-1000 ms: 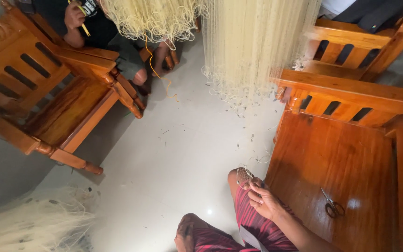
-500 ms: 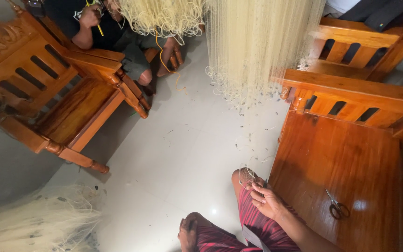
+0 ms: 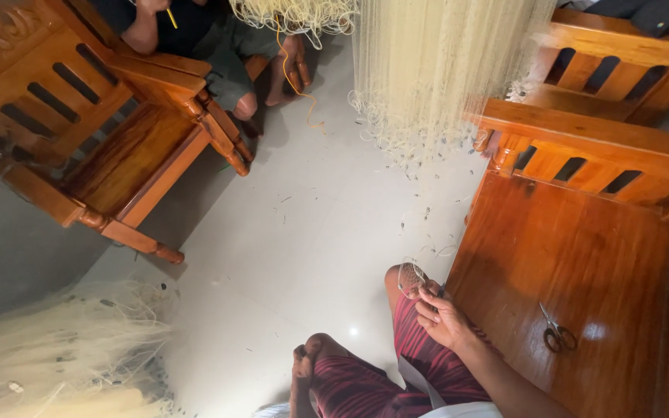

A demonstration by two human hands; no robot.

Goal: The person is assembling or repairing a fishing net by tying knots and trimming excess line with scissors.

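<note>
My right hand rests on my knee, which is covered by red patterned cloth. Its fingers pinch a small loop of fine pale net just above the knee. The forearm runs in from the lower right. My left hand is out of view. A broad curtain of the same pale net hangs at the top centre, its frayed lower edge above the floor. Small scissors lie on the polished wooden bench to the right of my hand.
A wooden armchair stands at the left. Behind it another person sits working on bunched net with a yellow tool. A heap of pale net lies at the lower left. Pale tiled floor spreads between them.
The view has drifted, so the chair and the other person sit higher in frame. My right hand stays on the knee with the net loop.
</note>
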